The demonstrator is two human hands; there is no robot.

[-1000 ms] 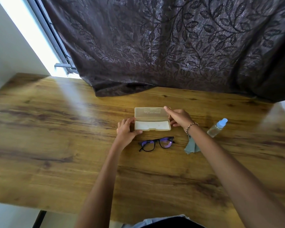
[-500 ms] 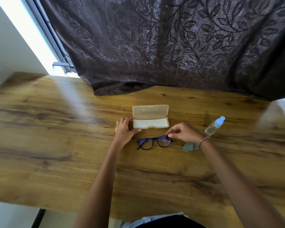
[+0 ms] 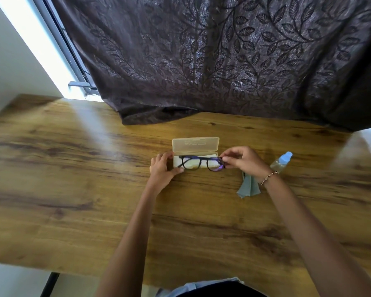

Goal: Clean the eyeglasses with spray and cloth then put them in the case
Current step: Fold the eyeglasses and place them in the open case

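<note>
The right hand (image 3: 243, 160) pinches the eyeglasses (image 3: 201, 163) over the open case (image 3: 195, 144). The left hand (image 3: 162, 168) grips the case's left end.

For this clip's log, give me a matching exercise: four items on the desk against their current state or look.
1 eyeglasses
2 case
3 spray bottle
4 cloth

A grey-blue, lying by the right wrist
B lid open, gripped by the left hand
C blue cap, farthest right
D pinched by the right hand over the case

Pairs: 1-D, 2-B, 3-C, 4-A
</note>
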